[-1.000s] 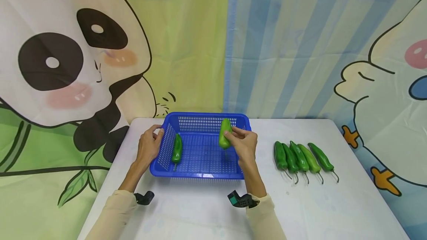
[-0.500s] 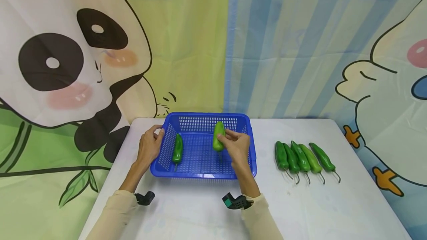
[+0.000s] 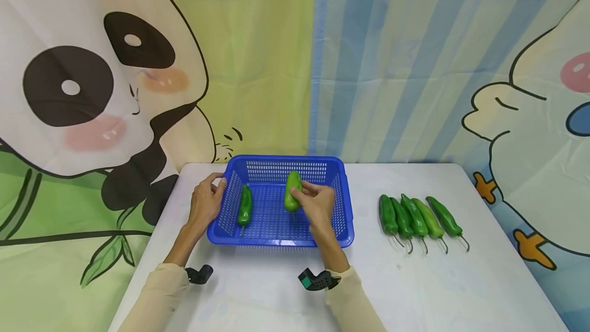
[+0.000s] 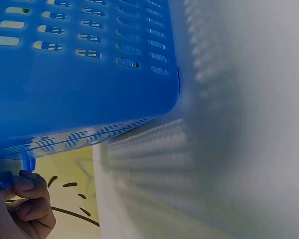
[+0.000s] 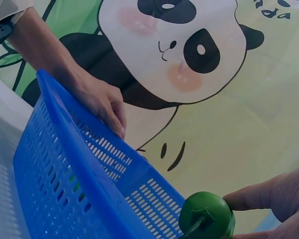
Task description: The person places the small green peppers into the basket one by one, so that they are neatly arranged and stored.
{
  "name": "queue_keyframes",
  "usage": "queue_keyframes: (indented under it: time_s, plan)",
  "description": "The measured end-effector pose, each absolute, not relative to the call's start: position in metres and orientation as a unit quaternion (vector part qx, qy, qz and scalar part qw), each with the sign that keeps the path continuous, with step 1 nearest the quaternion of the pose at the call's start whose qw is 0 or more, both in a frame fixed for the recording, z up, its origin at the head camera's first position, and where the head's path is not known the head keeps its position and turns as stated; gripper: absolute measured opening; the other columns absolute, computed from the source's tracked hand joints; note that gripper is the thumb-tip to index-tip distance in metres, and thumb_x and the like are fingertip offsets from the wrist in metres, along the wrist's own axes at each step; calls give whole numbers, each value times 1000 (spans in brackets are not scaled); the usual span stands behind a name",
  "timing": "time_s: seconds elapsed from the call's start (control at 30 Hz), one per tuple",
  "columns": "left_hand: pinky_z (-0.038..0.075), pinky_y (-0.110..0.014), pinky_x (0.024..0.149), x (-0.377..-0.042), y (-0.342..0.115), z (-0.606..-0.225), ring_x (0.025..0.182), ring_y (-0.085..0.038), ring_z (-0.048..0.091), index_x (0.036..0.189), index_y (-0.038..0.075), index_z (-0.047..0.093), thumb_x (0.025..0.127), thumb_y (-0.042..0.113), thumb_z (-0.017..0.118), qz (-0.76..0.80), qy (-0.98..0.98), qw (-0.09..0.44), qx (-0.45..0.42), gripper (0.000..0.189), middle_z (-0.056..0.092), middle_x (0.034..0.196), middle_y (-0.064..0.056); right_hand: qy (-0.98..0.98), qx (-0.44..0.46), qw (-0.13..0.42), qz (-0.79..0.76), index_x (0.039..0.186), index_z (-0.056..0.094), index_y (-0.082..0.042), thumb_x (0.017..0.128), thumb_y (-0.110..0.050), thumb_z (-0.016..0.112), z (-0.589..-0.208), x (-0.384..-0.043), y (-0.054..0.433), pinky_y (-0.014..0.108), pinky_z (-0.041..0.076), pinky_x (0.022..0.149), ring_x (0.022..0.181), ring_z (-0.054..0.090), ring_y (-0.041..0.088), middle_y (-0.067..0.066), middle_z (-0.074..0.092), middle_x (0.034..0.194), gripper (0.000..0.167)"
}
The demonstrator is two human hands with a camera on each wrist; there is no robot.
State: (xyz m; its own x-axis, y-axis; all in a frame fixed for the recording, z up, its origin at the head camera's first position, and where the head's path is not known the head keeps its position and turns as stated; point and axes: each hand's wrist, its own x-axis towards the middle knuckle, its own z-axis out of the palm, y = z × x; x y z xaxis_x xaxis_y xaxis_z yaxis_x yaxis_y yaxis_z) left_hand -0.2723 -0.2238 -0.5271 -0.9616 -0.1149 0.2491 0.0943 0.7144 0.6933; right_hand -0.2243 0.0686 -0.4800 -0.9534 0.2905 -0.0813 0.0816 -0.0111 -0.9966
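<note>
A blue slotted plastic basket [image 3: 276, 243] stands on the white table. My left hand [image 3: 206, 200] grips its left rim, fingers curled under the edge, as the left wrist view also shows at the hand [image 4: 32, 206]. Over the basket's middle my right hand [image 3: 319, 204] pinches a light green pepper [image 3: 292, 191] between thumb and fingers, its stem pointing down toward me. In the right wrist view the stem end of that pepper [image 5: 204, 215] faces the camera. A darker green pepper [image 3: 245, 206] lies along the left side inside the basket.
Several green peppers [image 3: 417, 219] lie side by side on the table [image 3: 442, 291], right of the basket, stems toward me. A curtain [image 3: 267, 65] with a printed panda hangs directly behind the table's back edge.
My right hand has carried the light green pepper leftward and slightly nearer, from the basket's right side to its middle. The left hand and the basket have stayed in place.
</note>
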Motion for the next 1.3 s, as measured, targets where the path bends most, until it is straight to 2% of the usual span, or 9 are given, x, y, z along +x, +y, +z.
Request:
queue_keyframes:
  time_s: [0.77,1.3]
  plan:
    - [44,-36,64,-272,-224,-527,66,-27,64,142,1,67,115,29,54,-373,-917,142,2,41,73,79,-19,-715,-126,55,685,123,79,5,88,-8,89,-491,-226,38,35,66,82,98,82,31,24,82,110,39]
    - [44,-35,61,-273,-225,-528,65,-26,63,143,1,67,115,30,54,-374,-917,141,-1,42,72,79,-19,-727,-133,41,672,125,78,6,86,-6,89,-496,-227,26,35,66,81,99,82,29,22,82,110,42]
